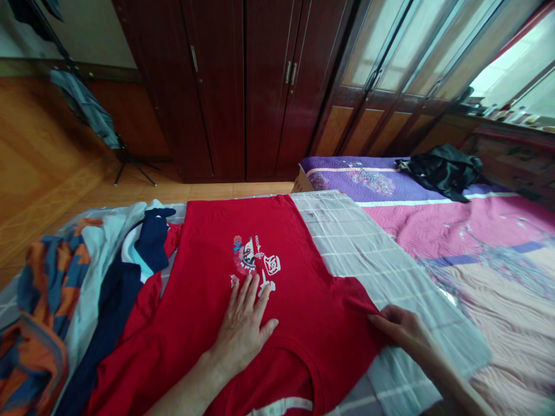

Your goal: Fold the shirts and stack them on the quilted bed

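A red T-shirt [299,254] is spread on a grey checked cloth [347,231], its neckline toward me and a white printed design on its chest. My left hand [247,318] lies flat on the chest, fingers spread over the lower edge of the print. Out to the right, my right hand [396,326] pinches the end of one sleeve between thumb and fingers. The opposite sleeve lies to the left, partly hidden beside the other clothes.
Left of the shirt lie several garments: a navy one [113,283], a pale one and an orange-and-blue one [34,335]. A bed with a purple and pink cover [403,225] stands right, a black garment [446,167] on it. Dark red wardrobes [269,115] line the back.
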### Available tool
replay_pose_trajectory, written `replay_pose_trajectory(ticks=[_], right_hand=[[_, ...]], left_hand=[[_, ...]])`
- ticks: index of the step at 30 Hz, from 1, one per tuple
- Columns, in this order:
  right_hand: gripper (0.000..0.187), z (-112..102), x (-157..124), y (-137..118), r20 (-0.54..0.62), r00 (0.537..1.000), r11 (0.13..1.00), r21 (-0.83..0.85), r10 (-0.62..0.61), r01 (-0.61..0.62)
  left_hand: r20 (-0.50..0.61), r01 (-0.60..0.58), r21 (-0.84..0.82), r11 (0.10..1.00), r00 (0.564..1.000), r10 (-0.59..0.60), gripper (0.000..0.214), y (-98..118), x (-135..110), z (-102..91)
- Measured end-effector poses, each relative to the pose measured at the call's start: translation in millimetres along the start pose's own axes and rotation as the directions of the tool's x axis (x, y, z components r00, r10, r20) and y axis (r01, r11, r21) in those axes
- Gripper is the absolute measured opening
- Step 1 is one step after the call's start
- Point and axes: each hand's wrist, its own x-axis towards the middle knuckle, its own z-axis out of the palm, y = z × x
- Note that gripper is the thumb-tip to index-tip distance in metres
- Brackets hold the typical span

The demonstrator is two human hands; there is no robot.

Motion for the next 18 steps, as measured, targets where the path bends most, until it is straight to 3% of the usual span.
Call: replay_pose_trajectory(ticks=[3,6,9,12,18], right_hand=[[0.032,4,-10,-14,0.090,0.995,0.952,0.298,0.050,-0.074],[0.037,11,-16,-32,0.091,0.996,0.930,0.366,-0.002,-0.032],[0.039,27,-18,-51,0.003,0.988,0.936,0.318,-0.157,0.147],[0.035,52,-20,-70,-0.034,0.956,0.944,0.152,-0.293,0.294],[0.035,94,-26,-114,0.043,0.916,0.917,0.005,-0.399,0.399]], left_hand=[[-0.005,0.002,-0.012,1.000,1.000,-0.002,0.061,0,0,-0.7],[-0.011,-0.004,-0.021,1.000,1.000,0.004,0.060,0,0,-0.7],[0.001,0.001,-0.005,1.000,1.000,-0.001,0.061,0,0,-1.1],[0.014,-0.004,0.014,1.000,1.000,0.004,0.062,0,0,-2.5],[-0.003,-0.027,0.018,0.999,1.000,0.027,0.060,-1,0,-4.2]])
